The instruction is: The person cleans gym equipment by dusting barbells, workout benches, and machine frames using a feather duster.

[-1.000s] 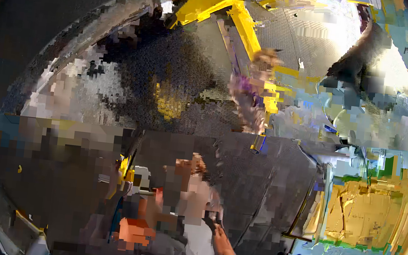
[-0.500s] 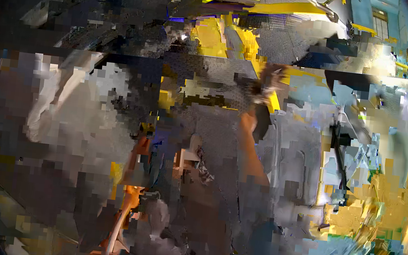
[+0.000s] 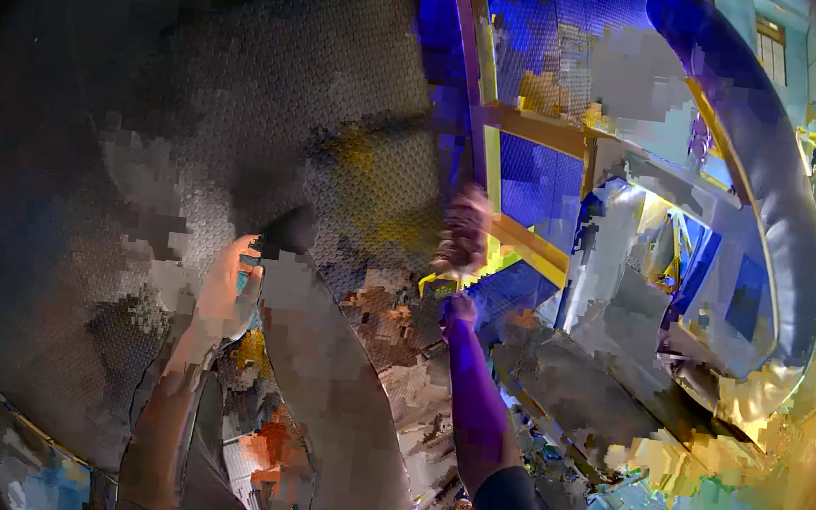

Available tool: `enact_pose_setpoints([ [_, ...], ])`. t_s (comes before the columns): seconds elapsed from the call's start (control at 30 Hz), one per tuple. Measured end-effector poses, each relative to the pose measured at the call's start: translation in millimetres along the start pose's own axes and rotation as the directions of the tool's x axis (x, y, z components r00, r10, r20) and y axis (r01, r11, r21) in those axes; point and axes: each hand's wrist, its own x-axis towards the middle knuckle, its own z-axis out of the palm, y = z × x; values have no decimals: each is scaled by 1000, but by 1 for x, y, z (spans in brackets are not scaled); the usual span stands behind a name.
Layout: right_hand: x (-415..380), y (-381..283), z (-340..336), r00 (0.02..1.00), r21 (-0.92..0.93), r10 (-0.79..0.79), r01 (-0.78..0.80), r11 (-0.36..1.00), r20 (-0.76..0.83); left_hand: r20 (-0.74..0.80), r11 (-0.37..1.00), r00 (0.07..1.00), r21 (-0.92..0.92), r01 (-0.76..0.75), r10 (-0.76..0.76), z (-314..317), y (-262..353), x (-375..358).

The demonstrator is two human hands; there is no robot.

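Observation:
The picture is badly broken into blocks and smeared. My left hand (image 3: 233, 290) is left of centre, its fingers curled round something that I cannot make out; a bit of teal shows between them. A dark rounded shape (image 3: 290, 230) lies just beyond its fingertips. Near the middle, my right hand (image 3: 459, 313) is closed in a fist. Above that fist rises a brown, bristly brush (image 3: 464, 229), blurred, which the hand appears to grip by its lower end. Behind the brush runs a yellow and brown frame (image 3: 488, 153) beside a dark textured panel (image 3: 350, 57).
On the right curves a thick grey padded tube or rim (image 3: 786, 207). Blue mesh-like panels (image 3: 537, 179) show between the frame bars. Smeared yellow and light-blue patches cover the lower right. A window (image 3: 769, 46) is at the top right.
My view has shifted, and the yellow frame now stands at upper centre-right. The brush and right hand appear lower and further left. My left hand has become clearer.

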Motion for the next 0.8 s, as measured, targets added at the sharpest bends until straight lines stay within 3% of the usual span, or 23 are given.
enact_pose_setpoints([
  [0.03, 0, 12, -4, 988, 248, 106, -77, 966, -109, 7, 1000, 1000, 2, -1, 1, 0, -4, -6],
  [0.07, -2, 26, -2, 987, 257, 114, -83, 963, -110, 22, 1000, 1000, 15, 16, -17, -3, -7, -12],
  [0.1, -6, 41, 3, 915, 91, -234, 278, 956, -328, 39, 999, 999, 29, 29, -30, -4, -8, -18],
  [0.13, -10, 50, 8, 687, -143, -562, 567, 811, -461, 45, 999, 999, 34, 17, -19, -3, -8, -24],
  [0.17, -24, 42, 12, 551, -127, -626, 686, 716, -552, 58, 999, 998, 42, 27, -29, -4, -8, -29],
  [0.2, -39, 35, 10, 556, -109, -614, 685, 720, -561, 74, 998, 996, 55, 36, -40, -7, -8, -34],
  [0.27, -76, 19, -3, 721, 181, -567, 668, 722, -399, 100, 997, 995, 81, 1, -9, -12, -4, -44],
  [0.3, -40, 39, 8, 488, 83, -722, 851, 519, -491, 119, 996, 993, 89, -23, 12, -13, 0, -49],
  [0.33, -27, 56, 8, 492, 101, -702, 848, 520, -515, 133, 993, 990, 105, -50, 36, -13, 1, -54],
  [0.37, -23, 69, 3, 735, 153, -601, 664, 732, -313, 138, 986, 986, 127, -106, 88, -13, 3, -58],
  [0.4, -21, 83, 1, 903, 152, -421, 429, 890, -84, 148, 975, 979, 151, -164, 142, -16, 7, -63],
  [0.43, -68, 73, -16, 981, 538, -165, 83, 839, 105, 175, 965, 970, 172, -197, 167, -15, 18, -68],
  [0.47, -80, 83, -15, 983, 577, -153, 68, 814, 100, 205, 973, 973, 177, -147, 110, -13, 32, -74],
  [0.5, -91, 97, -16, 998, 679, -64, 49, 732, -3, 233, 977, 971, 188, -100, 55, -13, 45, -81],
  [0.53, -100, 110, -17, 995, 771, 44, 43, 636, -92, 262, 967, 962, 212, -142, 84, -10, 54, -86],
  [0.57, -104, 128, -16, 979, 765, 62, 110, 634, -192, 296, 957, 948, 225, -185, 114, -5, 59, -91],
  [0.6, -105, 146, -17, 978, 799, 88, 102, 593, -190, 334, 944, 932, 236, -230, 143, 2, 62, -95],
  [0.67, -99, 178, -18, 969, 658, -99, 226, 719, -225, 396, 928, 904, 249, -277, 163, 16, 66, -100],
  [0.7, -103, 190, -30, 994, 647, -74, 106, 755, -76, 429, 927, 892, 261, -270, 139, 24, 72, -103],
  [0.73, -92, 205, -22, 996, 684, -50, 85, 724, -71, 459, 925, 881, 275, -260, 111, 34, 78, -105],
  [0.8, -58, 237, 11, 974, 571, -107, 205, 795, -200, 512, 891, 852, 330, -312, 109, 59, 93, -104],
])
